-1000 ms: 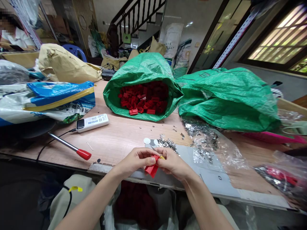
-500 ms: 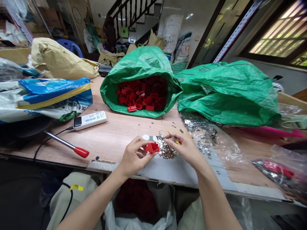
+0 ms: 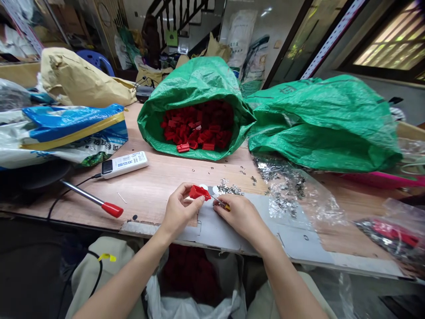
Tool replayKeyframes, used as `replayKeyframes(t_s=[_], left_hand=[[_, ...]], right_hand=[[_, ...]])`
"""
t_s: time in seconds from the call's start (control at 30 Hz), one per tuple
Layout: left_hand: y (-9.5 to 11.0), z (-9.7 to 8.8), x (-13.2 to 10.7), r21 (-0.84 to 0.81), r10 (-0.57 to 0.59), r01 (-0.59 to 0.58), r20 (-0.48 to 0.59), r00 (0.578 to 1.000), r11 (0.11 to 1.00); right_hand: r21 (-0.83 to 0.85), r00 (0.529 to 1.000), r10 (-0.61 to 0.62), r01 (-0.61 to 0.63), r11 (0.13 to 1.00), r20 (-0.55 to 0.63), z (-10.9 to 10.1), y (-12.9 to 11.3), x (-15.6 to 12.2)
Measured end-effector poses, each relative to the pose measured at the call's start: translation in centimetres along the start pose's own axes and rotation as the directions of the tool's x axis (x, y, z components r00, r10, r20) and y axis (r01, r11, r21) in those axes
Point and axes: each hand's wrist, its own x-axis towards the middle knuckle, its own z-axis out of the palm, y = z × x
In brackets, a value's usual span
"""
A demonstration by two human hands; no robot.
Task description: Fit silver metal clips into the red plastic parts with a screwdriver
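Note:
My left hand [image 3: 179, 210] pinches a small red plastic part [image 3: 199, 192] just above the wooden table's [image 3: 156, 186] near edge. My right hand [image 3: 241, 215] is closed on a thin tool with a yellow handle [image 3: 222, 204], its tip pointing at the red part. A little pile of small shiny metal pieces [image 3: 229, 189] lies just behind both hands. Further back, an open green sack [image 3: 195, 88] lies on its side, full of the same red parts [image 3: 199, 126].
A second green sack [image 3: 318, 124] lies at the right. A clear bag of metal bits [image 3: 285, 190] is beside it. A white remote [image 3: 124, 164], a red-handled rod [image 3: 93, 200] and a blue-white bag [image 3: 66, 133] sit left. A bag with red parts [image 3: 192, 279] hangs below the table edge.
My right hand came back from the metal pile toward my left hand, bringing the tool's tip to the red part. My left hand has turned the part and lifted it slightly.

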Motion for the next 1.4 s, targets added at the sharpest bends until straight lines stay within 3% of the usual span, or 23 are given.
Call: replayKeyframes(t_s=[0.13, 0.2, 0.27, 0.33, 0.4, 0.47, 0.53, 0.87, 0.97, 1.03, 1.1, 1.17, 1.2, 1.3, 1.4], left_hand=[[0.3, 0.2, 0.0, 0.014, 0.018, -0.018, 0.002, 1.0, 1.0], [0.2, 0.3, -0.1, 0.011, 0.021, -0.021, 0.004, 1.0, 1.0], [0.1, 0.4, -0.2, 0.007, 0.019, -0.019, 0.006, 1.0, 1.0], [-0.2, 0.5, -0.3, 0.026, 0.031, -0.031, 0.009, 0.999, 0.999], [-0.3, 0.7, -0.5, 0.061, 0.065, -0.065, 0.005, 0.998, 0.996], [-0.4, 0.8, -0.6, 0.092, 0.103, -0.102, 0.001, 0.995, 0.991], [-0.4, 0.9, -0.6, 0.104, 0.126, -0.126, 0.001, 0.992, 0.987], [-0.5, 0.9, -0.7, 0.136, 0.191, -0.19, 0.006, 0.982, 0.972], [-0.5, 0.8, -0.7, 0.135, 0.207, -0.206, 0.009, 0.978, 0.969], [-0.6, 0.8, -0.8, 0.118, 0.206, -0.208, 0.025, 0.978, 0.971], [-0.6, 0.7, -0.9, 0.094, 0.19, -0.195, 0.059, 0.98, 0.976], [-0.4, 0.6, -1.1, 0.072, 0.156, -0.164, 0.109, 0.982, 0.984], [-0.3, 0.6, -1.2, 0.066, 0.134, -0.143, 0.135, 0.982, 0.987], [-0.1, 0.4, -1.2, 0.08, 0.077, -0.094, 0.188, 0.979, 0.992], [0.0, 0.1, -1.1, 0.143, 0.052, -0.09, 0.249, 0.967, 0.986]], right_hand=[[-0.039, 0.998, -0.01, 0.008, 0.999, -0.058, 0.5, 0.0, 0.3], [0.041, 0.993, 0.008, -0.003, 0.999, -0.116, 0.5, 0.2, 0.3], [0.216, 0.98, 0.102, -0.064, 0.974, -0.169, 0.4, 0.3, 0.4], [0.464, 0.962, 0.227, -0.133, 0.876, -0.154, 0.3, 0.2, 0.5], [0.688, 0.949, 0.304, -0.165, 0.707, -0.084, 0.3, 0.0, 0.6], [0.821, 0.946, 0.323, -0.168, 0.546, -0.021, 0.5, -0.5, 0.7], [0.867, 0.944, 0.331, -0.158, 0.472, -0.008, 1.0, -0.9, 0.9], [0.717, 0.91, 0.354, -0.101, 0.69, -0.213, 2.3, -1.9, 0.9], [0.69, 0.909, 0.343, -0.091, 0.718, -0.237, 2.3, -2.1, 0.9], [0.756, 0.933, 0.343, -0.149, 0.637, -0.105, 2.0, -1.8, 0.9], [0.841, 0.948, 0.272, -0.28, 0.462, 0.166, 1.4, -1.2, 0.8], [0.851, 0.906, 0.125, -0.422, 0.312, 0.404, 0.4, -0.5, 0.7], [0.84, 0.882, 0.062, -0.465, 0.28, 0.467, -0.1, -0.1, 0.5], [0.807, 0.852, 0.004, -0.497, 0.319, 0.524, -1.9, 0.8, -0.2], [0.767, 0.874, 0.057, -0.454, 0.454, 0.483, -3.2, 1.7, -1.4]])
